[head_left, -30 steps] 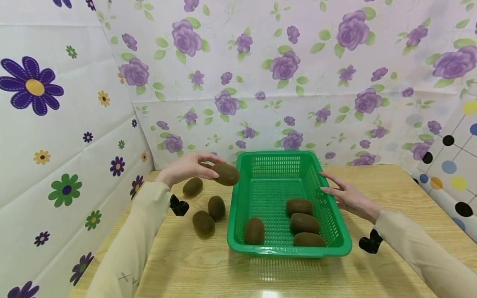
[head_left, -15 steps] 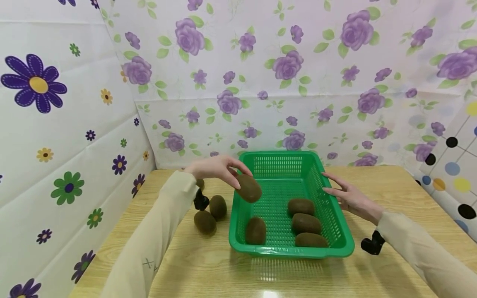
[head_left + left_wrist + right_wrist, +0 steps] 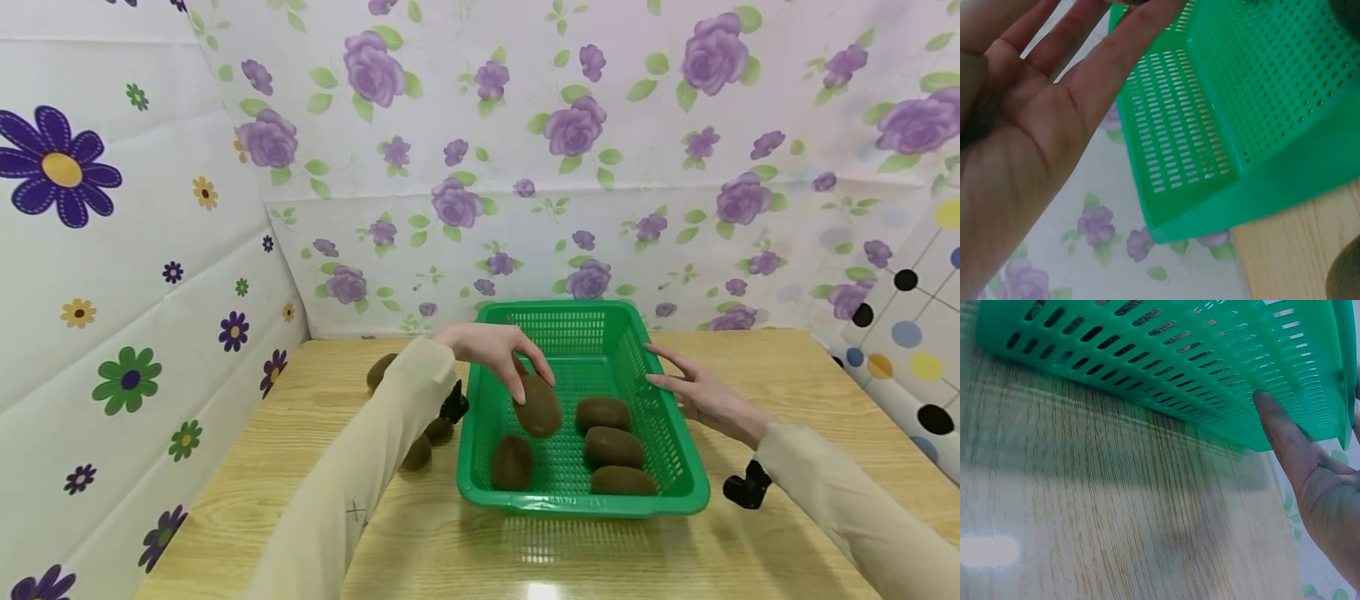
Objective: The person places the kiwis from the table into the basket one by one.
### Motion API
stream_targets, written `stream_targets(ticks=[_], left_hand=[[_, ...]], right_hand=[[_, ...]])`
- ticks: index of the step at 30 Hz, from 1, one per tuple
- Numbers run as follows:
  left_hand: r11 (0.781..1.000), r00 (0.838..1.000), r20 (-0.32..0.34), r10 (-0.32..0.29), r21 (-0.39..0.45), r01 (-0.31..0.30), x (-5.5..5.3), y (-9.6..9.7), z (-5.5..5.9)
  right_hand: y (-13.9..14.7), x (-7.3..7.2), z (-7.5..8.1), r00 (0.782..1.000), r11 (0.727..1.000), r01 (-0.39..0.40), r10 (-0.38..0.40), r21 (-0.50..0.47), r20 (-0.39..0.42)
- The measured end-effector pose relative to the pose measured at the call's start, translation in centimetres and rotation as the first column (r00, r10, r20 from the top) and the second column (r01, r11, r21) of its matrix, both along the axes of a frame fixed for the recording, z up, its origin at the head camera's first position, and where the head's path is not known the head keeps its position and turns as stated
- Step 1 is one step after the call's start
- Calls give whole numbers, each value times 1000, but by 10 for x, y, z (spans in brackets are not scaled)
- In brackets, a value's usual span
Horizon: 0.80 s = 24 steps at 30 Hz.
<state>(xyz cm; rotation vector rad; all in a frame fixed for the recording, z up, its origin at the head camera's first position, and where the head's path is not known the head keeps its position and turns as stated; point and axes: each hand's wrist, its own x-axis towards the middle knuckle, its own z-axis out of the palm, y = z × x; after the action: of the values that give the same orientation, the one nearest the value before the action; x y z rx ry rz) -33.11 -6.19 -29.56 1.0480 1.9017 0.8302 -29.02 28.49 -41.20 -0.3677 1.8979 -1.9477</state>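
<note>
My left hand (image 3: 498, 354) pinches a brown kiwi (image 3: 540, 408) between thumb and fingers, over the inside of a green plastic basket (image 3: 583, 503). In the left wrist view, the palm and fingers of this hand (image 3: 1041, 125) reach past the basket's slotted wall, with only a sliver of the kiwi at the top edge. My right hand (image 3: 701, 396) rests straight fingers on the basket's right rim. From the right wrist view, one digit of that hand (image 3: 1297, 450) touches the outer wall. Inside the basket lie a kiwi (image 3: 513, 463) at front left and three kiwis (image 3: 613, 448) stacked along the right.
On the wooden table (image 3: 420, 542), left of the basket, lie a kiwi (image 3: 381, 371) farther back and two more kiwis (image 3: 417, 454) partly hidden by the left sleeve (image 3: 375, 467). Flowered cloth (image 3: 525, 233) hangs behind the table and along the left side.
My left hand has carried the kiwi rightward from beside the basket's left rim to over its inside, and the kiwi has tilted more upright. My right hand stays on the rim.
</note>
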Motion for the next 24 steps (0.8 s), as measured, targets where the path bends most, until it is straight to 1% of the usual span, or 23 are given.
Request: stream_targets(ticks=[3, 8, 12, 14, 20, 24], left_hand=[[999, 1000, -4, -1, -45, 1, 0, 7, -4], [994, 997, -44, -60, -97, 55, 2, 21, -11], [990, 995, -24, -100, -106, 97, 3, 33, -22], [987, 994, -15, -110, -118, 108, 3, 37, -27], [979, 992, 46, -114, -166, 120, 1, 45, -39], [972, 991, 66, -117, -196, 127, 1, 47, -48]], right_hand=[[0, 0, 0, 1000, 1000, 0, 0, -4, -7], [1, 0, -1, 1000, 1000, -1, 1, -16, -12], [0, 0, 0, 1000, 1000, -6, 6, -16, -1], [0, 1, 1, 1000, 1000, -5, 5, -11, 3], [1, 1, 2, 1000, 1000, 5, -5, -2, -5], [1, 0, 1, 1000, 1000, -2, 2, 5, 1]])
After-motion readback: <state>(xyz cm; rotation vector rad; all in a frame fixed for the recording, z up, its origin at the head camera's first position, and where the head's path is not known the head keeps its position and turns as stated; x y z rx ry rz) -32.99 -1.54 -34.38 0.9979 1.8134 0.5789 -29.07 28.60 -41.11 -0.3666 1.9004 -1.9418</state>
